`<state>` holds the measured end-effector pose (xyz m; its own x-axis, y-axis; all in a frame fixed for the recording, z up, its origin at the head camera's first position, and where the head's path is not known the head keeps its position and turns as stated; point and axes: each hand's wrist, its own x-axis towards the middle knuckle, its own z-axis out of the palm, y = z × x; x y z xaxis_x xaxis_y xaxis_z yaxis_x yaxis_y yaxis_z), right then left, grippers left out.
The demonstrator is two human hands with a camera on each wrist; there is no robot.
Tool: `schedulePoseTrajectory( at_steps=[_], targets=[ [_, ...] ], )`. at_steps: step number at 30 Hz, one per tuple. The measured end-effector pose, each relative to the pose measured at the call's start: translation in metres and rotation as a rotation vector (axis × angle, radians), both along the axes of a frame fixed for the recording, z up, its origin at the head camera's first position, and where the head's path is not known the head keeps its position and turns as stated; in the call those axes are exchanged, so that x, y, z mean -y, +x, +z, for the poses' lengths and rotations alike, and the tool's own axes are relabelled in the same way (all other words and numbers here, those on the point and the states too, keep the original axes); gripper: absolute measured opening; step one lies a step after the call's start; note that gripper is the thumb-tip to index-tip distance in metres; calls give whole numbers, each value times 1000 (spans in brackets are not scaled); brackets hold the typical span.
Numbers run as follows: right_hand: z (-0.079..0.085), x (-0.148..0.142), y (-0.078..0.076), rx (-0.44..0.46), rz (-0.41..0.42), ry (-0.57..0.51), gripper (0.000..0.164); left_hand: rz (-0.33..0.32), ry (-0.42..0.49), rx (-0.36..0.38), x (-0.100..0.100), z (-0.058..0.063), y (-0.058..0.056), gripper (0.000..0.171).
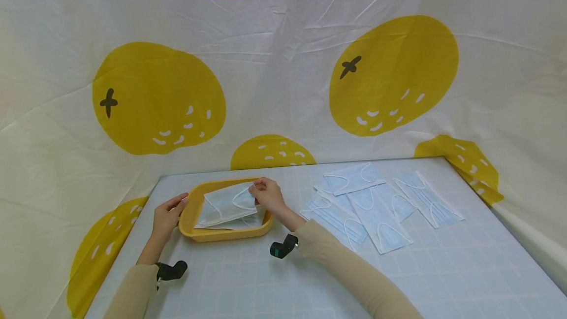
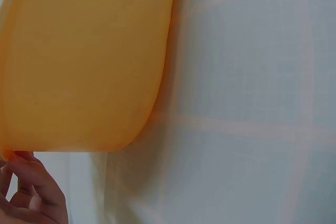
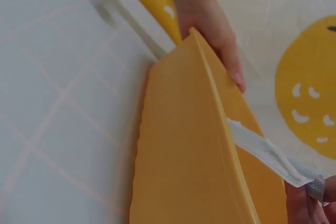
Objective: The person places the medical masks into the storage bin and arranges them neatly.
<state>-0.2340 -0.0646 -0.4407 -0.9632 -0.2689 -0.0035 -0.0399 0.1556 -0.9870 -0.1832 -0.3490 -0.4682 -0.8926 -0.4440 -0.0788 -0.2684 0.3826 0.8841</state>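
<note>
A yellow tray (image 1: 221,235) sits at the left of the table. My left hand (image 1: 165,218) grips its left rim; in the left wrist view those fingers (image 2: 39,179) are bent at the tray's edge. With thumb and fingertips, my right hand (image 1: 269,196) pinches the upper right corner of a light blue face mask (image 1: 225,205) with white ear loops. That mask lies slanted within the tray, over at least one other mask (image 1: 251,221) that it mostly covers. From the right wrist view, the pinched mask (image 3: 268,153) rises toward the right fingers above the tray's inside.
Several loose face masks (image 1: 380,220) overlap in a pile on the table right of the tray. One more mask (image 1: 427,198) lies at the pile's right. A white curtain (image 1: 274,82) with yellow fruit prints hangs behind the table (image 1: 248,279).
</note>
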Motion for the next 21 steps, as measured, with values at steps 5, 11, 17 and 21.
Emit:
schedulePoseTrajectory(
  at_steps=[5,11,17,21],
  targets=[
    [-2,2,-1,-9,26,56,23,14,-2,-8,-1,-1,0,48],
    [-3,2,-1,-139,33,203,19,12,-3,-6,0,-3,0,47],
    [-3,3,-1,-291,22,349,14,1,-16,5,0,-1,0,47],
    [-1,2,0,-328,33,420,13,6,-16,1,-1,-1,1,47]
  ],
)
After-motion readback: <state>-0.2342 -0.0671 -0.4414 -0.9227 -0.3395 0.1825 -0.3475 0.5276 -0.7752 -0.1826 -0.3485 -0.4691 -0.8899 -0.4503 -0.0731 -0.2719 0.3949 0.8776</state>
